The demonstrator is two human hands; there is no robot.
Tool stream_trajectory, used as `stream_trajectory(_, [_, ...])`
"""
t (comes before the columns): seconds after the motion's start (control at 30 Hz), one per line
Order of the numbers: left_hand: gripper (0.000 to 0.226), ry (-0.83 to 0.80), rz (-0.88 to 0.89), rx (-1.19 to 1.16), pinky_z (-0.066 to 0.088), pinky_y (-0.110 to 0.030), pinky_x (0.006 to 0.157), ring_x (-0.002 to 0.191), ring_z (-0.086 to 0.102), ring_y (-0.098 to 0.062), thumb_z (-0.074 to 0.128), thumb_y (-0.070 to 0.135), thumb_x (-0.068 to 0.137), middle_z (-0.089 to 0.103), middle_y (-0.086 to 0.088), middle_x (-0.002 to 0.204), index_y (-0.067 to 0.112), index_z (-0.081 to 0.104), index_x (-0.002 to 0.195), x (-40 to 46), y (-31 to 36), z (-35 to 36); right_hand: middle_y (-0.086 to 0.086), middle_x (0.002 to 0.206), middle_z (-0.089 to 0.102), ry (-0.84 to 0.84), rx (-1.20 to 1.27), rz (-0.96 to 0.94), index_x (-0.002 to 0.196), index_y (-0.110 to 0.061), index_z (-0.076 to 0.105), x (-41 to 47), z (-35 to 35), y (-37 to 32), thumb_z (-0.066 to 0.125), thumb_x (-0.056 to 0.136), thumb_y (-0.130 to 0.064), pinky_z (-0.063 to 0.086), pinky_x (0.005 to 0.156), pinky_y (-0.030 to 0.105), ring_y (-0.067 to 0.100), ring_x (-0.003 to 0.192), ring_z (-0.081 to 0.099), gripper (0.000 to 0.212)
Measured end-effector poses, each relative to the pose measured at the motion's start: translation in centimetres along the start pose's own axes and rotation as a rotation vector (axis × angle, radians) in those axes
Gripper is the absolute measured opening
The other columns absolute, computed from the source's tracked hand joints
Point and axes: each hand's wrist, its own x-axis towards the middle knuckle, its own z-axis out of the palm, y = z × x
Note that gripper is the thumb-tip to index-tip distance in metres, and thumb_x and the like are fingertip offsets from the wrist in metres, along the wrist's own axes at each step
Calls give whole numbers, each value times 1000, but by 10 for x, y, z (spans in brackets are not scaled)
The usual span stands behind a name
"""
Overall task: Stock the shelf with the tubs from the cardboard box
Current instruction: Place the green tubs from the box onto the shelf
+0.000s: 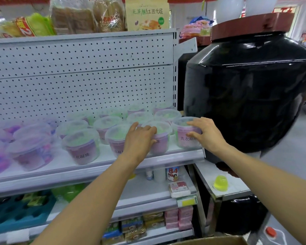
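Several clear lidded tubs with pink and green contents stand in rows on the grey shelf (99, 167). My left hand (140, 138) grips one front-row tub (163, 137) from its left side, fingers over the lid. My right hand (205, 133) clasps the rightmost tub (183, 133) at the shelf's right end, thumb on its label and fingers on the lid. Both tubs rest on the shelf. A corner of the cardboard box (210, 241) shows at the bottom edge.
A huge black jar (251, 92) with a red lid stands right beside the shelf on a low table (224, 184) bearing a yellow-green blob (220, 182). Bagged bread (88, 15) lines the top shelf. Bottles and packets fill the lower shelves.
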Motion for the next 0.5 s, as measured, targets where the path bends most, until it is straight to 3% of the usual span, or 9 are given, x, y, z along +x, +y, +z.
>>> stream_trajectory(0.23, [28,12,-43,-51,21,-36,110,113,54,-23,57,31,91,61,2,120,22,55,116,-6,2,3,-1,136,54,-59,-99,-3,133,-22,54,-1,-5,-5,69,84,-31,38,106,42,22,129,39,52])
stream_trajectory(0.4, [35,-60,-95,-97,17,-37,114,122,48,-22,56,35,92,57,1,128,21,52,123,-9,8,-4,3,118,62,-22,-182,-16,126,-22,59,-4,-10,-16,68,85,-30,47,86,38,23,119,46,43])
stream_trajectory(0.5, [49,-133,-89,-92,13,-41,116,132,38,-21,55,39,91,47,-1,140,21,43,135,-15,9,-8,4,103,63,-51,-249,-24,109,-19,64,-2,-12,-20,68,83,-27,49,73,38,26,107,51,27])
